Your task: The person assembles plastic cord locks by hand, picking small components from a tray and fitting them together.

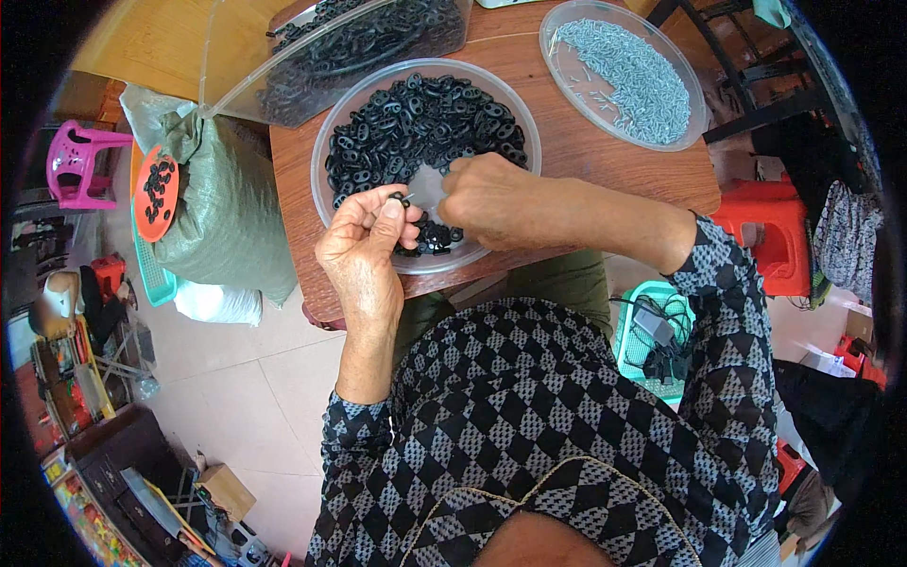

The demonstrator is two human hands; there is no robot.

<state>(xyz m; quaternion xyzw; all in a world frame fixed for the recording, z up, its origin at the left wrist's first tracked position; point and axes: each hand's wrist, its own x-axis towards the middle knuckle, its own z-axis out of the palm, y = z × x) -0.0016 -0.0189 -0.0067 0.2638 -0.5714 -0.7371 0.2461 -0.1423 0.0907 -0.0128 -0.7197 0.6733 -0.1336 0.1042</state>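
Pinched between the thumb and fingers of my left hand (364,250) is a small black plastic piece (398,197) with a thin metal pin sticking out of it. Just to its right, my right hand (484,201) is curled closed over the round clear tray (322,170); its fingertips point down and whatever they hold is hidden. A heap of black plastic pieces with two holes (416,123) fills the far part of that tray. Smaller black parts (436,236) lie in the near part, below my hands.
A shallow round dish (551,59) of small silver pins (633,80) is at the far right. A clear bin (368,57) of black pieces stands behind the tray. Left of the table are a stuffed green sack (227,217) and a red plate (151,222); a green basket (628,340) holds cables.
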